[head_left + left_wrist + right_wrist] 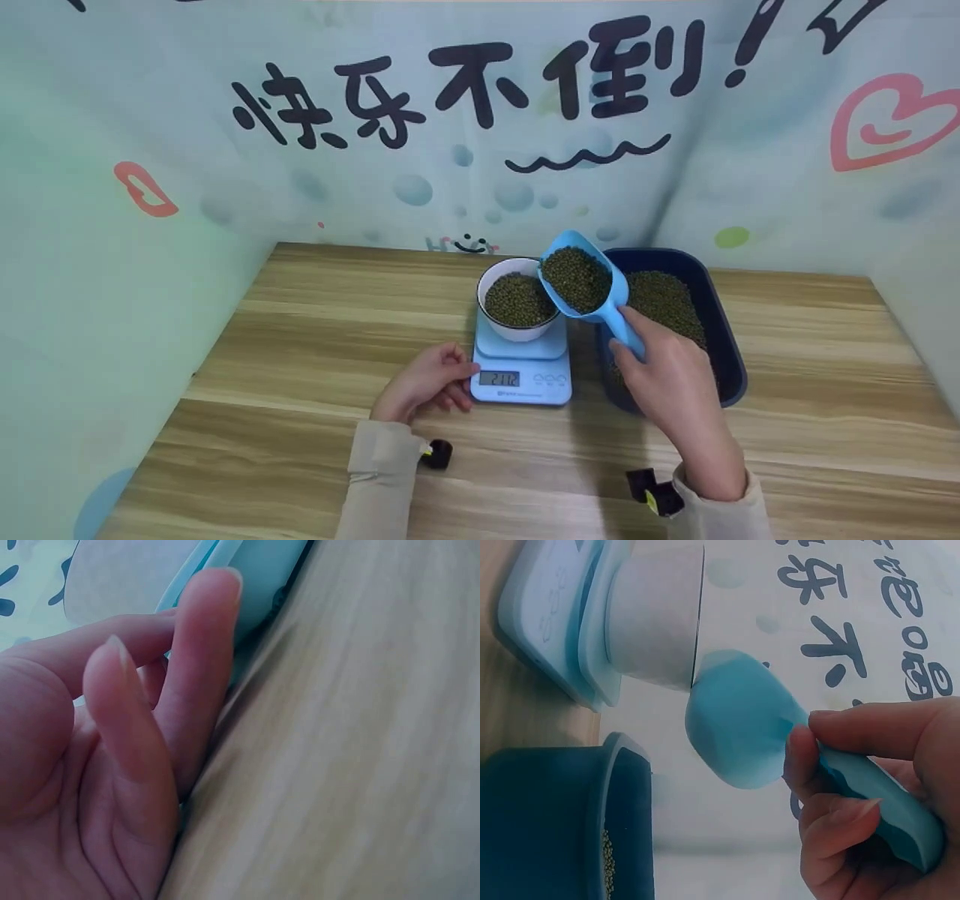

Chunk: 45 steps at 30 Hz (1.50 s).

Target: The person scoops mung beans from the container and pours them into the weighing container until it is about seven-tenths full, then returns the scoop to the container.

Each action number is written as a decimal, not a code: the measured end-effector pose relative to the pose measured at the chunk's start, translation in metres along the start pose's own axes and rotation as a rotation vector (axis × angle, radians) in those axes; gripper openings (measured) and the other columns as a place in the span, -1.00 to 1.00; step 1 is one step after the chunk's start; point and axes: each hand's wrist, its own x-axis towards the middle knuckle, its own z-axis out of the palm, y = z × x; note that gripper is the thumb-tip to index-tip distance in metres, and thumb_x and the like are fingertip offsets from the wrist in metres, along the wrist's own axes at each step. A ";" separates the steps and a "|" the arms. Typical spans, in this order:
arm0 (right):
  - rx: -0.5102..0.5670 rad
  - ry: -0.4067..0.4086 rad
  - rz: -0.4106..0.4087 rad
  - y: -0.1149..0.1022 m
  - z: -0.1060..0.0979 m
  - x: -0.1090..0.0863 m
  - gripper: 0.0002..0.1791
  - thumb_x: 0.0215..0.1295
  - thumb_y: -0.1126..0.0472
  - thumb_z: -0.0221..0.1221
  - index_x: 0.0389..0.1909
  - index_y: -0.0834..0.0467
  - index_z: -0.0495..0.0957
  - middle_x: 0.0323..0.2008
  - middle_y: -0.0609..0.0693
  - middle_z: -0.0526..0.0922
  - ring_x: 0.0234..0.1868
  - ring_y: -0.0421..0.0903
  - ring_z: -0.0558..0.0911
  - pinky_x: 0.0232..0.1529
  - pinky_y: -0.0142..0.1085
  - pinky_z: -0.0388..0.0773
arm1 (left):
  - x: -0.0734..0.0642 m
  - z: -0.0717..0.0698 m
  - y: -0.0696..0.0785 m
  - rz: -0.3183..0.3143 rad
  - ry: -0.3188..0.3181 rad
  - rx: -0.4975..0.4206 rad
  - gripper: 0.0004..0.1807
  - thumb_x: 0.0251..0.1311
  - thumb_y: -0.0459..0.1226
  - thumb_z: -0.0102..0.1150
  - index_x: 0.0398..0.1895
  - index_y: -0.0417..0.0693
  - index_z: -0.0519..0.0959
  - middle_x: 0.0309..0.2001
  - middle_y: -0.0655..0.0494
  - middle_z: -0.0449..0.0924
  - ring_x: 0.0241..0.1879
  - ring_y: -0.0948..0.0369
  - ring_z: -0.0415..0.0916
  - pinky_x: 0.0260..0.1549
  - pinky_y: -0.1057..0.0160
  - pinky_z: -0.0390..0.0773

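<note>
My right hand grips the handle of a blue plastic scoop heaped with small green beans, likely mung beans. The scoop's front edge is at the right rim of a white bowl, tilted slightly towards it. More beans lie in the bowl, which stands on a light blue kitchen scale. Digits that look like 2112 show on its display. At the scale's left edge, my left hand holds the side between thumb and finger; its other fingers curl loosely beside it.
A dark blue tub with more beans stands right of the scale, partly behind my right hand and forearm. The wooden table ends at a printed cloth backdrop. Small black devices are worn at both wrists.
</note>
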 end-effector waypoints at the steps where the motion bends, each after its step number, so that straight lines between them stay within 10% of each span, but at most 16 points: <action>1: 0.000 0.003 -0.004 0.000 0.000 0.000 -0.55 0.13 0.23 0.17 0.09 0.17 0.44 -0.19 0.15 0.60 -0.42 0.03 0.53 -0.46 -0.09 0.39 | 0.000 0.000 0.000 -0.001 0.001 -0.001 -0.70 0.10 -0.12 0.15 -0.32 -0.15 0.35 -0.47 -0.10 0.56 -0.56 0.06 0.59 -0.75 0.35 0.43; 45: 0.015 0.071 -0.048 -0.013 0.009 -0.002 -0.55 0.04 0.30 0.14 0.04 0.14 0.48 -0.11 0.13 0.58 -0.22 0.05 0.57 -0.34 -0.03 0.45 | -0.002 0.000 0.001 0.010 0.001 0.007 -0.71 0.11 -0.12 0.15 -0.34 -0.14 0.35 -0.46 -0.10 0.55 -0.55 0.07 0.59 -0.73 0.36 0.44</action>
